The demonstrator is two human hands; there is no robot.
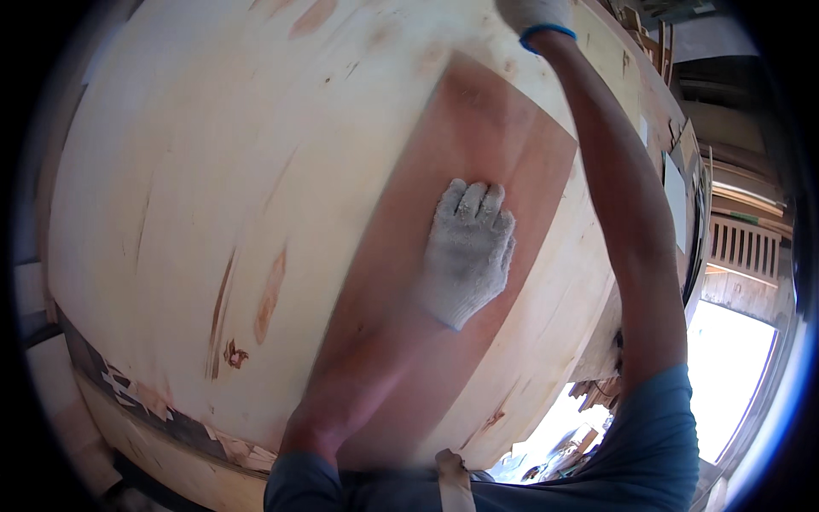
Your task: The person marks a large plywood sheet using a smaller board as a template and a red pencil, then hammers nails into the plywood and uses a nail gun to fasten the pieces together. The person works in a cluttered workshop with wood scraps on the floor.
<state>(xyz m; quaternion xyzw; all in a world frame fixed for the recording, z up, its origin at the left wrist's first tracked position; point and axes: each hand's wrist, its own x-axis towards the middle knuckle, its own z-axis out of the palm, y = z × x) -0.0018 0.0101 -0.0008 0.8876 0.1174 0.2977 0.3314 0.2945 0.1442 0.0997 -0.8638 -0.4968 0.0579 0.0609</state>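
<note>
My left hand (469, 252), in a whitish knit glove, lies palm down on a long reddish-brown sheet of wood veneer (478, 115). Its fingers look a little bent, side by side on the surface, with nothing visible in them. The brown strip slants from near my body toward the far right, on top of a large pale wood sheet (179, 179) with knots and brown streaks. My right arm reaches far forward. Its gloved hand (539, 15), with a blue cuff, is at the top edge over the pale sheet; the fingers are cut off from view.
Torn veneer scraps (136, 392) lie along the lower left edge of the pale sheet. Boards and a slatted wooden piece (742, 249) stand at the right, by a bright opening (729, 375). More wood scraps (589, 439) show below my right arm.
</note>
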